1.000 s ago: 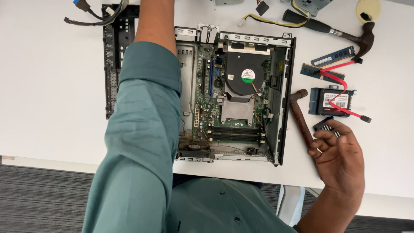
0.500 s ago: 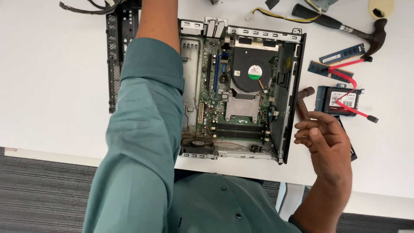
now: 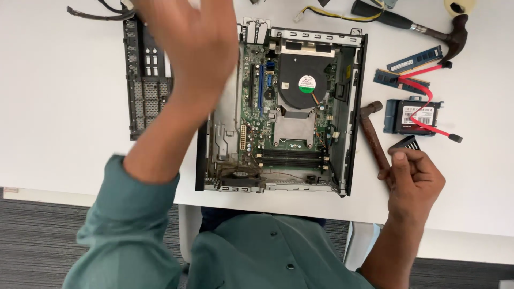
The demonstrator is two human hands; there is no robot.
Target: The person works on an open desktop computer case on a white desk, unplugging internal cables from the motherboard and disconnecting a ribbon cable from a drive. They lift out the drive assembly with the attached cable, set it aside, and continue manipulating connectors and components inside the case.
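An open desktop computer case [image 3: 350, 107] lies flat on the white table [image 3: 59, 107], showing its green motherboard [image 3: 257, 115] and a black round fan [image 3: 306, 83]. My left hand [image 3: 187, 48] hovers blurred above the case's left part with fingers apart and nothing in it. My right hand [image 3: 415, 179] is to the right of the case, curled around the lower end of a wooden-handled hammer [image 3: 372, 131] that lies on the table. A small black ribbed piece [image 3: 405, 143] sits just above that hand's fingers.
A detached black metal panel [image 3: 144, 80] lies left of the case, with cables [image 3: 96, 10] above it. At the right are a black drive [image 3: 415, 115] with a red cable [image 3: 428, 99], two memory sticks [image 3: 415, 59], and a second hammer [image 3: 428, 32]. The table's front edge [image 3: 80, 195] meets grey carpet.
My left arm has drawn back from its far reach, and the hand now hovers over the case. My right hand has stayed by the hammer handle and closed more tightly.
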